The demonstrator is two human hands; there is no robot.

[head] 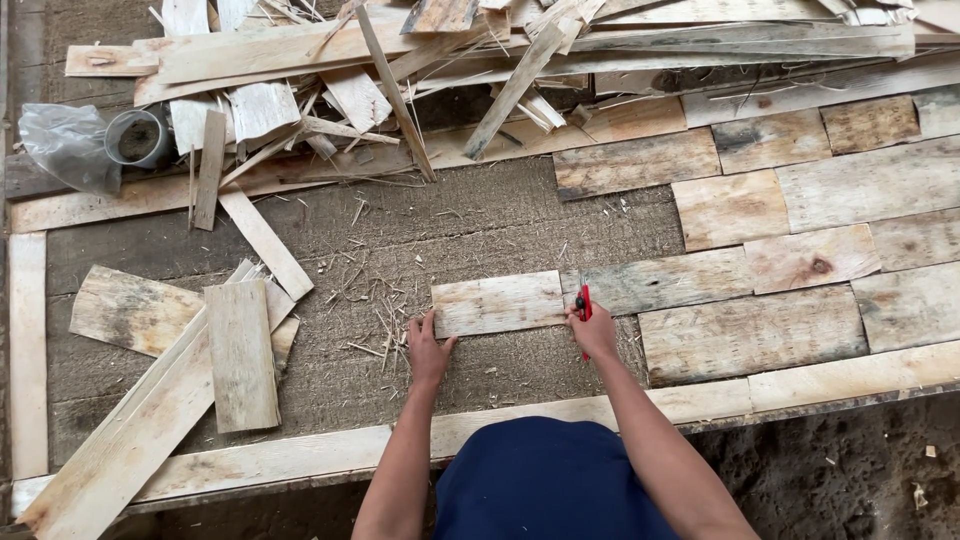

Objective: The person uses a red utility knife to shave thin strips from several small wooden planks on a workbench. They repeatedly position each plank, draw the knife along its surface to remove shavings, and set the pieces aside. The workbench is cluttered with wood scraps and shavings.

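Red tool [585, 305] mostly hidden by fingers [578, 316]

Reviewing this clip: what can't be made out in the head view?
- Red tool: tip and type unclear, mostly hidden by the right hand.
- Grey pipe piece: left part hidden by the plastic bag.
- Scrap wood pile: cut off by the top edge.
- Left hand: fingertips at the plank; grip unclear.

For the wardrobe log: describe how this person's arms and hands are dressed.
Both forearms are bare from the elbows down, with no sleeves in view. The left hand and the right hand wear no gloves, and no rings, watch or bands can be made out. Between the arms shows a dark navy blue garment.
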